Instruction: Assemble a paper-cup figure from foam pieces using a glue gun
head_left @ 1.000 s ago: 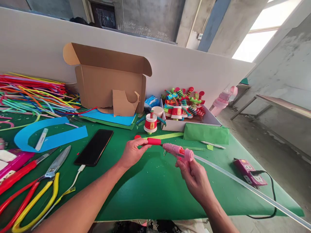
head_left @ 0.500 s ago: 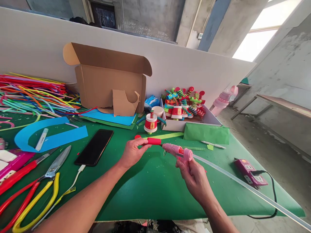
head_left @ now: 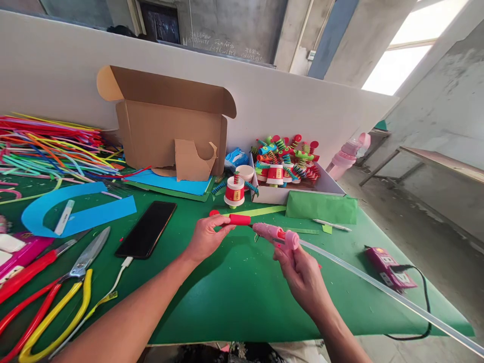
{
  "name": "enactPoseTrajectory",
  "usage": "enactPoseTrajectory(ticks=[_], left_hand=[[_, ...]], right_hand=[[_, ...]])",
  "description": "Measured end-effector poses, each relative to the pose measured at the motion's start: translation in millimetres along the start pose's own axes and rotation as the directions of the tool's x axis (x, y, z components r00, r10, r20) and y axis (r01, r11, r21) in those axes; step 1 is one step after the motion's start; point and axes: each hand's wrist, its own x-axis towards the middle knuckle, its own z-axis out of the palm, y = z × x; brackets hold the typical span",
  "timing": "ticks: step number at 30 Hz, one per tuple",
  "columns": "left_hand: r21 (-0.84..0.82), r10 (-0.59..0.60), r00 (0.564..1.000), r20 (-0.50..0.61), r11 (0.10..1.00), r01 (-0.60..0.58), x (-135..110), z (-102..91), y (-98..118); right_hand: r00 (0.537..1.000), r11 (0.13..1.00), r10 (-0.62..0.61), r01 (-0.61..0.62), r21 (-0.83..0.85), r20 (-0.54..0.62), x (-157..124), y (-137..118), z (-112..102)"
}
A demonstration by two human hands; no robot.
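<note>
My left hand point(head_left: 206, 238) pinches a small red rolled tube point(head_left: 239, 220) just above the green table cover point(head_left: 234, 297). My right hand point(head_left: 302, 275) grips a pink glue gun point(head_left: 275, 234), its nozzle pointing left at the end of the red tube. A long clear glue stick point(head_left: 381, 292) runs out of the gun's back toward the lower right. A finished red and white paper cup figure point(head_left: 234, 192) with coiled arms stands just behind the tube.
A black phone point(head_left: 146, 229) on a cable lies to the left, with scissors point(head_left: 81, 262) and red and yellow pliers point(head_left: 49, 317) nearer. Behind stand an open cardboard box point(head_left: 166, 126), a pile of coloured pipe cleaners point(head_left: 49, 146), a white tray point(head_left: 328, 186) of finished figures, green paper point(head_left: 321, 207) and a pink power strip point(head_left: 389, 267).
The glue gun and my right hand have crept slightly to the left, toward the red tube. My left hand has stayed put.
</note>
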Motion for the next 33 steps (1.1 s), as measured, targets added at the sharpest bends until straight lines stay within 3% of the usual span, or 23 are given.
enactPoseTrajectory(ticks=[6,10,14,17,23,28,31,33], left_hand=[[-0.068,-0.112,0.994,0.003,0.991,0.112,2,0.0,-1],[-0.221,-0.213,0.974,0.075,0.949,0.224,5,-1.0,2],[-0.4,-0.312,0.924,0.222,0.835,0.378,7,-1.8,7],[-0.493,-0.372,0.882,0.288,0.732,0.47,6,-1.7,8],[-0.519,-0.433,0.85,0.301,0.673,0.527,3,-2.9,4],[-0.503,-0.44,0.837,0.326,0.669,0.548,2,-4.0,6],[-0.482,-0.458,0.829,0.32,0.675,0.559,1,-4.5,7],[-0.474,-0.465,0.829,0.31,0.68,0.559,1,-4.2,8]], right_hand=[[0.99,0.978,0.13,-0.137,0.157,0.052,-4,10,-3],[0.936,0.842,0.299,-0.351,0.41,0.186,-8,9,-8],[0.885,0.685,0.421,-0.455,0.57,0.201,-13,7,-14],[0.868,0.652,0.472,-0.462,0.601,0.154,-19,15,-22],[0.764,0.633,0.645,-0.542,0.553,0.01,-39,46,-58],[0.694,0.666,0.708,-0.597,0.448,-0.128,-52,79,-84],[0.701,0.726,0.687,-0.661,0.188,-0.19,-54,96,-89],[0.744,0.756,0.604,-0.648,-0.091,-0.285,-56,106,-89]])
